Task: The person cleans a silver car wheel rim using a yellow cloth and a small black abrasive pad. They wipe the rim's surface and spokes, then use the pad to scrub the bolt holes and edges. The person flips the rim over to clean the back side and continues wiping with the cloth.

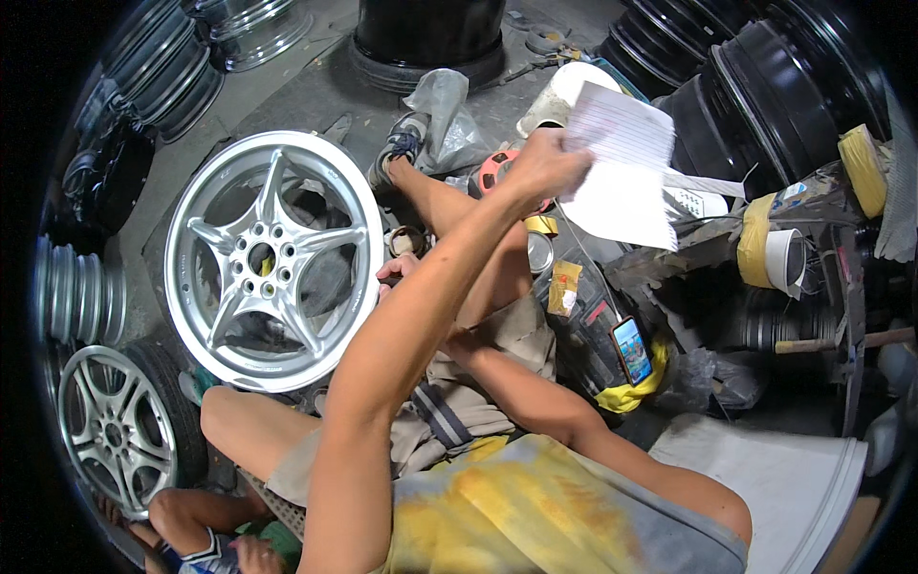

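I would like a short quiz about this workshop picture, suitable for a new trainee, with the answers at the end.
1. Multiple choice: which thing does the left hand hold?
a) a coil of tape
b) lined white paper
c) a plastic bag

2. True or false: the screen of the smartphone is dark.

3. Count: how many spokes has the large silver alloy wheel beside the right hand?

Key:
1. b: the left arm crosses over the right one and its hand grips the paper.
2. False: the screen is lit.
3. Five.
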Demonstrator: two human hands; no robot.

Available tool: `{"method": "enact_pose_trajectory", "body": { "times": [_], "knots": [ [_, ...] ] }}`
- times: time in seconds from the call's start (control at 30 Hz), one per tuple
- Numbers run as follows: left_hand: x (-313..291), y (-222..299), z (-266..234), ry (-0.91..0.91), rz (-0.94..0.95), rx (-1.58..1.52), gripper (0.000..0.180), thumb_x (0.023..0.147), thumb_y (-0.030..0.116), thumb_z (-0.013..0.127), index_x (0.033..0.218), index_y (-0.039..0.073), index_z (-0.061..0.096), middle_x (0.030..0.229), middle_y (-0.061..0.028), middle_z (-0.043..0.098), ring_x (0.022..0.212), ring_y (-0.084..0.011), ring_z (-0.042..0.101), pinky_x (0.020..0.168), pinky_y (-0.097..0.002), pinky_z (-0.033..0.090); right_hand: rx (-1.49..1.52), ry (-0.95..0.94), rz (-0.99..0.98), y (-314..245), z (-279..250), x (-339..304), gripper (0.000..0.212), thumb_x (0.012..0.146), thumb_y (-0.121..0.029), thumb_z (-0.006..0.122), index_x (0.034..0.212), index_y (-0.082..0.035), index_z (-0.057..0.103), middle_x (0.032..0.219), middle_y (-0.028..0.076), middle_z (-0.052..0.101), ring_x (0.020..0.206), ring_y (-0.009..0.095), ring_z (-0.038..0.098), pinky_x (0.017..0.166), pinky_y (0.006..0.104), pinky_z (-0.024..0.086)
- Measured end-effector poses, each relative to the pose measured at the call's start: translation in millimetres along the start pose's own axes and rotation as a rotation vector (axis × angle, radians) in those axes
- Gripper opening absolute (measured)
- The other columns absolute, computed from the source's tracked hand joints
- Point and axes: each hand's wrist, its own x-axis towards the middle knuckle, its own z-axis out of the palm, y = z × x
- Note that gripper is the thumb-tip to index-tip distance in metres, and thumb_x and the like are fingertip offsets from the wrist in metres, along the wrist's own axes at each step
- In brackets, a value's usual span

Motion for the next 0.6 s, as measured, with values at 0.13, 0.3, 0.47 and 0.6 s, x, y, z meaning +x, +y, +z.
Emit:
{"method": "enact_pose_trajectory", "body": {
  "times": [0.13,0.3,0.47,0.6],
  "knots": [
    [28.2,16.3,42.5,-0.075,0.079,0.03,0.033,0.087,0.019,0.074,0.109,-0.005,0.072,0.096,-0.0117,0.073,0.082,-0.0153,0.067,0.076,-0.0298,0.054,-0.188,0.102,-0.218,-5.2,-9.8,3.8,0.018,0.09,-0.008,0.067,0.102,-0.005,0.054,0.096,0.007,0.054,0.091,0.02,0.053,0.084,0.0338,0.045],
    [51.8,38.1,78.6,-0.241,0.124,0.004,0.036,0.084,0.017,0.079,0.112,-0.004,0.071,0.098,-0.0115,0.073,0.083,-0.0156,0.067,0.074,-0.0293,0.053,-0.201,-0.05,-0.115,28.5,-42.4,-4.8,0.016,0.087,-0.004,0.065,0.097,-0.005,0.052,0.095,0.006,0.053,0.091,0.019,0.052,0.084,0.0312,0.044],
    [84.1,42.4,104.7,-0.281,0.214,-0.039,0.04,0.082,0.015,0.079,0.116,-0.004,0.07,0.098,-0.01,0.072,0.085,-0.0161,0.067,0.078,-0.0286,0.053,-0.12,-0.118,-0.092,24.1,-44.3,-11.7,0.017,0.084,-0.002,0.065,0.095,-0.005,0.052,0.092,0.008,0.054,0.086,0.021,0.054,0.08,0.0316,0.045],
    [118.2,55.6,135.4,-0.202,0.192,-0.042,0.038,0.078,0.019,0.081,0.106,-0.006,0.074,0.101,-0.0156,0.075,0.092,-0.0219,0.071,0.084,-0.0316,0.054,-0.106,-0.022,-0.075,11.8,-35.4,-10.2,0.017,0.082,-0.002,0.065,0.093,-0.004,0.052,0.088,0.009,0.055,0.082,0.023,0.055,0.076,0.0331,0.045]
  ]
}}
